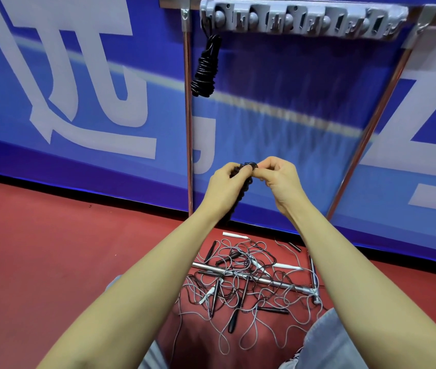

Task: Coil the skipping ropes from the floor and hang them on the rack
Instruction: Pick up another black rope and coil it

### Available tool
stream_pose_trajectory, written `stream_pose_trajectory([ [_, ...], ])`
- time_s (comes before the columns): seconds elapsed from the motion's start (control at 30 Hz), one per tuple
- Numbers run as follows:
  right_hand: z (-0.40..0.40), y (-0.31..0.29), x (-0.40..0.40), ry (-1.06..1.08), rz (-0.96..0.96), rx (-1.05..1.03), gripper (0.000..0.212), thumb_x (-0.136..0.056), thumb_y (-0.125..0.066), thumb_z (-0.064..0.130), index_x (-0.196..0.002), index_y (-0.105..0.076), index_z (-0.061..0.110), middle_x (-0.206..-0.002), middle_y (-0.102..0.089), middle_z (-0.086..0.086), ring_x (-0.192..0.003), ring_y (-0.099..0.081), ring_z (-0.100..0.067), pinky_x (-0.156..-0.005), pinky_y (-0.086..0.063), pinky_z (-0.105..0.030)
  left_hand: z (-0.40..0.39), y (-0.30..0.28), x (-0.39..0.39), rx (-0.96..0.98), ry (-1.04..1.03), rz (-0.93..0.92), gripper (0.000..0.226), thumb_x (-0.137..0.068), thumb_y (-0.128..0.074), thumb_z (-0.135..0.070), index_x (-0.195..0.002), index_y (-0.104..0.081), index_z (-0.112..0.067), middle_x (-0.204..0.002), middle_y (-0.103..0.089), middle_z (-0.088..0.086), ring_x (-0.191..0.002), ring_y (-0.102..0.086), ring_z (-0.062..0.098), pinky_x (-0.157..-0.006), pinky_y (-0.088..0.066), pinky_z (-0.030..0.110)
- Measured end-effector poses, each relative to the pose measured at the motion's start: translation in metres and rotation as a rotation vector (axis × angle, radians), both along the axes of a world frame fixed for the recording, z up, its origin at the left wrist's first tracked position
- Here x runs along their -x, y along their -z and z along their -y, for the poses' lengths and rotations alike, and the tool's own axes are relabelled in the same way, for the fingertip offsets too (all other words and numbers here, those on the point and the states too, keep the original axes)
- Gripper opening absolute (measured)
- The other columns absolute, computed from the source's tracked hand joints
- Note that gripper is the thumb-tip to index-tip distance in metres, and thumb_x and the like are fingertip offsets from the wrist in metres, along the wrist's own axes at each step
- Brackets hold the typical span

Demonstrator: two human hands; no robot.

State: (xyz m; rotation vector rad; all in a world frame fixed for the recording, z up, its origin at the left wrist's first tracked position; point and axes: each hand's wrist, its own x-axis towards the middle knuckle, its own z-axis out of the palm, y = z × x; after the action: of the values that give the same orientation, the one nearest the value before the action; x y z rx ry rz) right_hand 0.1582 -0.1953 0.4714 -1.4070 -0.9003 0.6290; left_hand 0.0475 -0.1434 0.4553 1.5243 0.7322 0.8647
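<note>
My left hand point(224, 186) grips a coiled black skipping rope point(246, 179) in front of me, and the bundle hangs down behind my wrist. My right hand point(278, 179) pinches the top loop of the same coil. One coiled black rope point(206, 67) hangs from the leftmost hook of the grey rack point(304, 20) at the top. On the red floor below my arms lies a tangled pile of thin ropes point(248, 283) with black and white handles.
The rack sits on a metal frame with a left post point(188, 115) and a slanted right post point(371, 129); its base bar point(264, 282) lies under the rope pile. A blue banner wall point(78, 102) stands behind. My knees in grey trousers point(328, 342) are at the bottom.
</note>
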Motion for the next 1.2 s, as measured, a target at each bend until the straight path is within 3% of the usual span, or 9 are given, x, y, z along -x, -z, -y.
stream_pose_trajectory([
  [0.27,0.005,-0.002,0.004,-0.128,0.046,-0.042,0.009,-0.085,-0.060,-0.007,-0.082,-0.063,0.001,-0.055,-0.063,0.014,-0.054,-0.055,0.005,-0.055,-0.040,-0.005,0.001,0.000,0.009,-0.121,-0.063,0.040,0.020,-0.094,-0.054,-0.027,-0.109,-0.048,-0.016,-0.073,-0.059,0.005,-0.061,-0.051,0.015,-0.056,-0.045,0.033],
  [0.37,0.009,-0.002,0.005,-0.154,0.082,-0.043,0.017,-0.086,-0.059,-0.007,-0.083,-0.066,0.008,-0.062,-0.067,0.016,-0.063,-0.059,0.007,-0.061,-0.042,-0.004,-0.004,-0.001,0.010,-0.187,-0.099,-0.002,0.023,-0.092,-0.056,-0.030,-0.111,-0.046,-0.020,-0.071,-0.059,0.004,-0.059,-0.051,0.016,-0.055,-0.045,0.033],
  [0.47,0.007,0.001,0.005,-0.151,0.113,-0.062,0.024,-0.084,-0.062,-0.006,-0.081,-0.071,0.016,-0.073,-0.070,0.011,-0.078,-0.064,-0.003,-0.076,-0.047,-0.013,-0.008,0.000,0.012,-0.233,-0.119,-0.031,0.022,-0.091,-0.057,-0.031,-0.108,-0.049,-0.020,-0.072,-0.060,0.003,-0.057,-0.050,0.016,-0.053,-0.045,0.034],
  [0.73,0.001,0.006,0.002,-0.153,0.259,-0.055,0.019,-0.086,-0.066,0.008,-0.098,-0.073,0.021,-0.101,-0.068,0.004,-0.077,-0.050,-0.012,-0.081,-0.045,-0.021,-0.008,-0.002,0.016,-0.121,-0.043,0.010,0.030,-0.091,-0.059,-0.031,-0.111,-0.041,-0.017,-0.069,-0.059,0.004,-0.056,-0.053,0.015,-0.052,-0.045,0.027],
  [0.8,0.001,0.004,0.002,-0.136,0.277,-0.040,0.013,-0.085,-0.067,0.010,-0.091,-0.073,0.019,-0.093,-0.069,0.003,-0.077,-0.050,-0.011,-0.081,-0.044,-0.023,-0.009,-0.003,0.016,-0.094,-0.019,0.002,0.033,-0.092,-0.058,-0.031,-0.113,-0.039,-0.015,-0.068,-0.060,0.003,-0.056,-0.053,0.016,-0.052,-0.045,0.025],
  [0.93,0.002,0.000,-0.002,-0.120,0.329,-0.009,0.008,-0.084,-0.069,0.015,-0.082,-0.068,0.023,-0.090,-0.066,-0.019,-0.080,-0.055,-0.022,-0.076,-0.043,-0.033,-0.005,-0.007,0.015,-0.047,0.052,0.009,0.035,-0.093,-0.057,-0.032,-0.113,-0.039,-0.009,-0.068,-0.058,0.004,-0.053,-0.052,0.014,-0.050,-0.044,0.023],
  [1.03,0.005,-0.002,-0.005,-0.158,0.442,0.030,0.010,-0.086,-0.068,0.020,-0.080,-0.062,0.026,-0.087,-0.065,-0.013,-0.064,-0.046,-0.015,-0.063,-0.036,-0.027,-0.005,-0.008,0.017,-0.018,0.093,-0.009,0.037,-0.093,-0.057,-0.033,-0.113,-0.040,-0.008,-0.069,-0.059,0.007,-0.054,-0.053,0.017,-0.049,-0.044,0.025],
  [1.13,0.007,-0.004,-0.008,-0.145,0.479,0.022,0.011,-0.086,-0.067,0.016,-0.080,-0.058,0.020,-0.082,-0.063,-0.009,-0.050,-0.031,-0.004,-0.053,-0.028,-0.020,-0.006,-0.007,0.021,-0.064,0.171,-0.078,0.038,-0.088,-0.062,-0.013,-0.115,-0.036,-0.009,-0.083,-0.062,0.011,-0.063,-0.056,0.023,-0.057,-0.047,0.034],
  [1.2,0.008,-0.003,-0.010,-0.106,0.460,0.015,0.015,-0.086,-0.067,0.014,-0.077,-0.056,0.018,-0.077,-0.057,-0.008,-0.051,-0.032,-0.003,-0.052,-0.028,-0.016,-0.005,-0.007,0.021,-0.114,0.166,-0.160,0.045,-0.080,-0.060,0.002,-0.114,-0.034,-0.013,-0.086,-0.060,0.002,-0.060,-0.052,0.020,-0.057,-0.047,0.032],
])
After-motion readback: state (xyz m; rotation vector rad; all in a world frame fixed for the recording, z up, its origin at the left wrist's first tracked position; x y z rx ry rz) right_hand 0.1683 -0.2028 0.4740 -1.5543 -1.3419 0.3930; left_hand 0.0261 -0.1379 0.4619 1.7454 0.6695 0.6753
